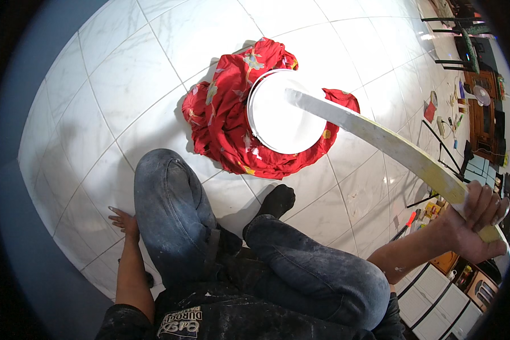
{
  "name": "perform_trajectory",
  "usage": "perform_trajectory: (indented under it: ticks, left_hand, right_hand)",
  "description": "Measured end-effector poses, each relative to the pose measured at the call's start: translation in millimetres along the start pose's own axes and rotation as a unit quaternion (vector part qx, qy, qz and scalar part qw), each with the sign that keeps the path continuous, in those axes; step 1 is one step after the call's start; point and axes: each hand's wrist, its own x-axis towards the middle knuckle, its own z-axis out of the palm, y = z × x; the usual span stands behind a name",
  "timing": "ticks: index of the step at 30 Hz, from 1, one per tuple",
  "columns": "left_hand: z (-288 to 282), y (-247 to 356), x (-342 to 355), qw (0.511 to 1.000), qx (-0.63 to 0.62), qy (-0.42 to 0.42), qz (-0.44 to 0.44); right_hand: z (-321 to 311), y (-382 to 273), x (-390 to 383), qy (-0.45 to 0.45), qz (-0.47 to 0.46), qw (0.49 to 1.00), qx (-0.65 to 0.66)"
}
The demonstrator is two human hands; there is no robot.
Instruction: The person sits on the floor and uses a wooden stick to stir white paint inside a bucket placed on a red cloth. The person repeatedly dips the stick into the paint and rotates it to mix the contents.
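Observation:
My right hand (480, 218) is wrapped round one end of a long flat wooden strip (391, 141), pale with yellowish patches. The strip slants down to the left, and its far end dips into a round white bucket (253, 122). White stuff (283, 127), smooth like paint, fills the bucket; how deep the tip goes is hidden. Bunched around the bucket lies a red floral cloth (221, 127) with white splashes on it. My left hand (122, 221) rests on the floor beside my left knee, fingers spread and holding nothing.
White marbled floor tiles (127, 51) surround the cloth. A blue wall (45, 272) bounds the left side. My bent legs in dusty jeans (173, 221) and a dark-socked foot (280, 199) are close to the cloth. Wooden furniture (481, 119) and assorted small items are at the far right.

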Motion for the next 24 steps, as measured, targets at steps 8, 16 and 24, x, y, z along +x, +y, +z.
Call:
perform_trajectory:
  ticks: [8, 16, 24]
  left_hand:
    - [0.0, -2.2, 0.8, 1.0, 0.001, -0.003, -0.004]
    - [-5.1, 6.1, -7.0, 1.0, 0.002, -0.01, 0.01]
    - [1.6, 4.9, 1.2, 1.0, 0.028, 0.01, -0.003]
  right_hand:
    - [34.4, 65.9, -19.5, -0.247, 0.057, 0.966, 0.059]
    - [66.8, 83.5, -40.3, -0.315, 0.162, 0.935, 0.033]
    - [53.6, 106.7, -54.1, -0.075, 0.172, 0.977, 0.102]
